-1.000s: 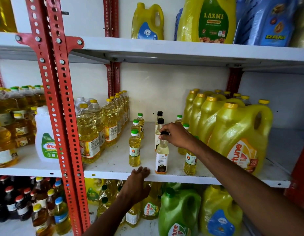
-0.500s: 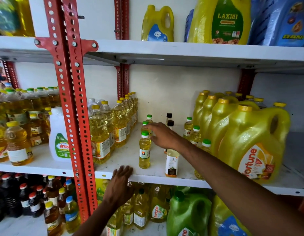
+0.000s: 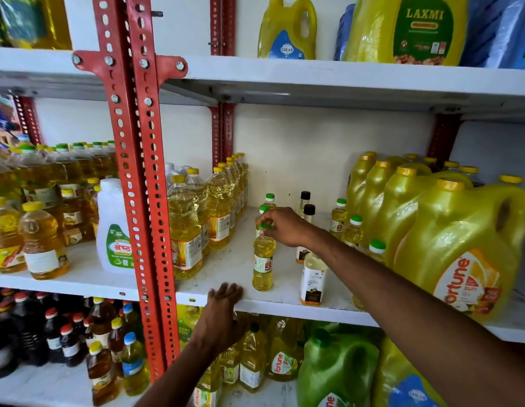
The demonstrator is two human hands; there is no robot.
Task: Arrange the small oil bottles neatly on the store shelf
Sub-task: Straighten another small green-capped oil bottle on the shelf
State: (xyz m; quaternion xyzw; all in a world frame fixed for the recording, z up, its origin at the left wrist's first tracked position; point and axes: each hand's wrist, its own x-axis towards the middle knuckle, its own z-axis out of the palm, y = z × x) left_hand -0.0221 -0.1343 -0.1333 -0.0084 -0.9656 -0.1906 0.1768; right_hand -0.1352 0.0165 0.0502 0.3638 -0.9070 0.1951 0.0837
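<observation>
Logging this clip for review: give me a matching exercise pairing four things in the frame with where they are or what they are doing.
Things:
1. right hand
2. left hand
3. white jug
4. Laxmi jug

Places or states:
A. stands on the top shelf
B. rests on the front edge of the middle shelf
C. grips the green cap of a small oil bottle
D. stands left of the red upright

Pairs: 1-C, 2-B, 3-D, 4-A
</observation>
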